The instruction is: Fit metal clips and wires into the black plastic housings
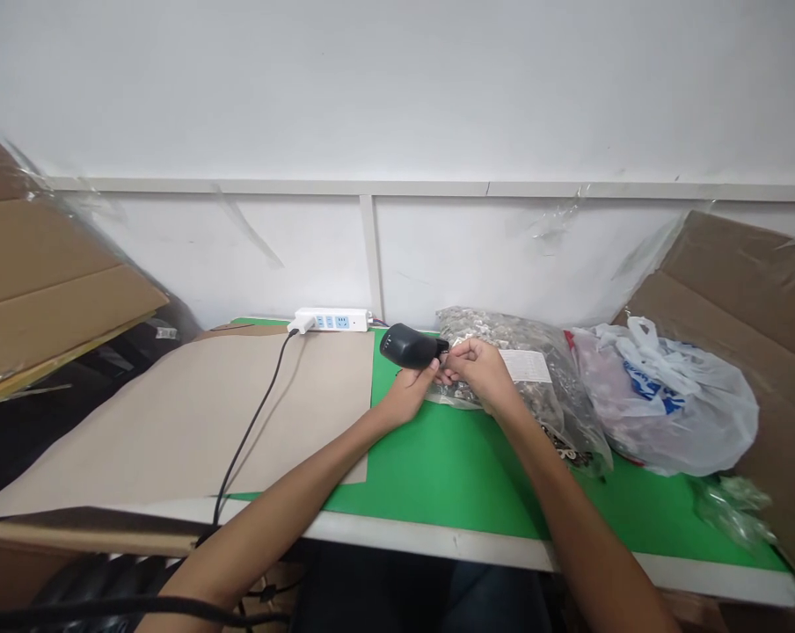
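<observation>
A black gear shift knob (407, 346) with small white markings on its rounded end is held above the green table top. My left hand (407, 391) is closed around its underside, near the narrow neck. At that neck, on the knob's right, the fingertips of my right hand (480, 369) are pinched together. What they hold is too small to make out. Just behind and to the right of my hands lies a clear plastic bag of small metal parts (503, 330) with a white label (528, 366).
A white power strip (345, 320) with a plugged-in black cable (258, 413) sits at the table's back edge. Brown paper (298, 431) covers the left side. A tied white plastic bag (701, 422) stands at right. Cardboard (733, 308) flanks the table (463, 466).
</observation>
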The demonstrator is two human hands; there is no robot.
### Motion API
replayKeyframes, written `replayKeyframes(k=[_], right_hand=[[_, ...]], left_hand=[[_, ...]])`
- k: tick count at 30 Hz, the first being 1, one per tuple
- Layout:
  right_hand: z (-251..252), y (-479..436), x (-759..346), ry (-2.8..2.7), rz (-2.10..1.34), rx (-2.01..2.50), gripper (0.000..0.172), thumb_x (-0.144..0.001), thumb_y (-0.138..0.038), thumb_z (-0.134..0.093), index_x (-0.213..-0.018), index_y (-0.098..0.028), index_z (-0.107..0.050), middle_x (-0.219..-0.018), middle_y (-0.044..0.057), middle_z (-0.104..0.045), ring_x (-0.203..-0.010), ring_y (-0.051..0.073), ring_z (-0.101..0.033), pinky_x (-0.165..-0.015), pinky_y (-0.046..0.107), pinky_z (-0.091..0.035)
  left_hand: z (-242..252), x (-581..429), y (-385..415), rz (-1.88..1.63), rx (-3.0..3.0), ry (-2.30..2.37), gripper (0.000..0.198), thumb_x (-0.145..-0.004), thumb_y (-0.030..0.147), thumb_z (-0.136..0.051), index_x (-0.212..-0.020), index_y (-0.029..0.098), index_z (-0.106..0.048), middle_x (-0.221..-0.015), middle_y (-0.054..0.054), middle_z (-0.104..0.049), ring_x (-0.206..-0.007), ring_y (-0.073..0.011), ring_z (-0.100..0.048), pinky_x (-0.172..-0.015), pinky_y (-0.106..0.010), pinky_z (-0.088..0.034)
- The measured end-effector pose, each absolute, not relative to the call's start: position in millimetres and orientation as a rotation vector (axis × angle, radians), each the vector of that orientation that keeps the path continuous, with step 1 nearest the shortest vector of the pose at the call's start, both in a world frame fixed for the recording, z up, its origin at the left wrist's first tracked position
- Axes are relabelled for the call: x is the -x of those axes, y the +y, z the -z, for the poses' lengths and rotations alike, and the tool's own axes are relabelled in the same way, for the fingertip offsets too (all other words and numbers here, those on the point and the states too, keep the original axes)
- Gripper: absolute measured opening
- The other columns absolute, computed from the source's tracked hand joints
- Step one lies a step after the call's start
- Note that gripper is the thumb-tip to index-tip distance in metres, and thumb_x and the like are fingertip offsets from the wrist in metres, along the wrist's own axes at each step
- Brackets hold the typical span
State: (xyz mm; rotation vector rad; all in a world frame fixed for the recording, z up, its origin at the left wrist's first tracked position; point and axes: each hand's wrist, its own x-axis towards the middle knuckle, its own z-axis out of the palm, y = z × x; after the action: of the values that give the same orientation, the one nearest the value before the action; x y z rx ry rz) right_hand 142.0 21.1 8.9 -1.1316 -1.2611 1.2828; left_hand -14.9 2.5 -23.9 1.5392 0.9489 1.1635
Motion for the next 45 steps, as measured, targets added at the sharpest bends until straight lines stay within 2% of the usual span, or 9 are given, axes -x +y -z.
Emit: replayKeyframes(k=[13, 16, 19, 24, 29, 34, 38, 41, 45], right_hand=[[-15, 22, -155, -1.355, -1.441, 1.101, 0.031, -0.062, -0.031, -0.085, -0.072, -0.021, -0.057, -0.058, -0.002, -0.064, -0.056, 0.013, -0.061, -0.052, 0.023, -0.048], [-20, 19, -156, -1.344, -1.494, 1.093, 0.031, -0.058, -0.029, -0.085, -0.070, -0.020, -0.058, -0.056, -0.003, -0.063, -0.053, 0.011, -0.059, -0.052, 0.022, -0.047], [-23, 17, -157, -1.323, -1.516, 1.097, 0.031, -0.056, -0.027, -0.086, -0.070, -0.020, -0.059, -0.055, -0.004, -0.063, -0.052, 0.010, -0.058, -0.052, 0.020, -0.047], [-25, 15, -156, -1.285, -1.511, 1.138, 0.031, -0.059, -0.025, -0.085, -0.075, -0.020, -0.060, -0.060, -0.002, -0.066, -0.056, 0.011, -0.063, -0.056, 0.020, -0.051], [-23, 14, -153, -1.273, -1.478, 1.158, 0.031, -0.062, -0.025, -0.087, -0.073, -0.020, -0.058, -0.061, -0.001, -0.067, -0.057, 0.012, -0.064, -0.055, 0.020, -0.052], [-22, 15, -153, -1.296, -1.448, 1.138, 0.030, -0.062, -0.029, -0.088, -0.074, -0.020, -0.062, -0.062, 0.000, -0.067, -0.058, 0.013, -0.065, -0.054, 0.022, -0.054], [-23, 15, -153, -1.297, -1.447, 1.119, 0.030, -0.064, -0.031, -0.090, -0.077, -0.019, -0.066, -0.065, 0.000, -0.068, -0.061, 0.013, -0.066, -0.059, 0.023, -0.058], [-25, 14, -152, -1.247, -1.484, 1.116, 0.025, -0.066, -0.026, -0.089, -0.079, -0.018, -0.070, -0.071, 0.001, -0.071, -0.066, 0.013, -0.069, -0.066, 0.023, -0.062], [-26, 14, -152, -1.225, -1.496, 1.129, 0.019, -0.071, -0.021, -0.086, -0.082, -0.018, -0.071, -0.077, 0.003, -0.073, -0.071, 0.013, -0.073, -0.069, 0.022, -0.063]], left_hand=[[28, 20, 0, -1.140, -1.695, 0.949, 0.066, -0.094, 0.078, -0.045, -0.095, 0.018, -0.072, -0.101, -0.008, -0.076, -0.101, -0.0245, -0.071, -0.106, -0.042, -0.055], [27, 19, -1, -1.151, -1.690, 0.924, 0.067, -0.094, 0.077, -0.046, -0.106, 0.017, -0.072, -0.101, -0.008, -0.076, -0.102, -0.0249, -0.071, -0.106, -0.043, -0.055], [24, 17, -2, -1.159, -1.626, 0.873, 0.073, -0.094, 0.078, -0.047, -0.127, 0.015, -0.067, -0.100, -0.009, -0.076, -0.098, -0.0251, -0.072, -0.101, -0.043, -0.058], [23, 15, -4, -1.187, -1.561, 0.867, 0.081, -0.092, 0.077, -0.052, -0.148, 0.019, -0.052, -0.118, -0.009, -0.075, -0.104, -0.0247, -0.071, -0.103, -0.043, -0.058], [25, 16, -6, -1.181, -1.612, 0.883, 0.075, -0.095, 0.076, -0.047, -0.142, 0.019, -0.060, -0.123, -0.010, -0.074, -0.113, -0.0264, -0.070, -0.110, -0.044, -0.054], [22, 17, -6, -1.199, -1.631, 0.896, 0.082, -0.094, 0.078, -0.047, -0.144, 0.015, -0.057, -0.126, -0.013, -0.074, -0.116, -0.0273, -0.070, -0.111, -0.043, -0.053], [19, 15, -8, -1.189, -1.619, 0.995, 0.080, -0.092, 0.082, -0.044, -0.128, 0.014, -0.067, -0.121, -0.013, -0.075, -0.115, -0.0282, -0.069, -0.113, -0.044, -0.052], [20, 15, -8, -1.190, -1.574, 1.049, 0.077, -0.091, 0.083, -0.044, -0.121, 0.017, -0.069, -0.125, -0.012, -0.073, -0.118, -0.0281, -0.067, -0.115, -0.044, -0.050], [25, 16, -6, -1.176, -1.504, 1.044, 0.070, -0.093, 0.079, -0.045, -0.112, 0.016, -0.068, -0.114, -0.012, -0.074, -0.110, -0.0270, -0.068, -0.109, -0.043, -0.053]])
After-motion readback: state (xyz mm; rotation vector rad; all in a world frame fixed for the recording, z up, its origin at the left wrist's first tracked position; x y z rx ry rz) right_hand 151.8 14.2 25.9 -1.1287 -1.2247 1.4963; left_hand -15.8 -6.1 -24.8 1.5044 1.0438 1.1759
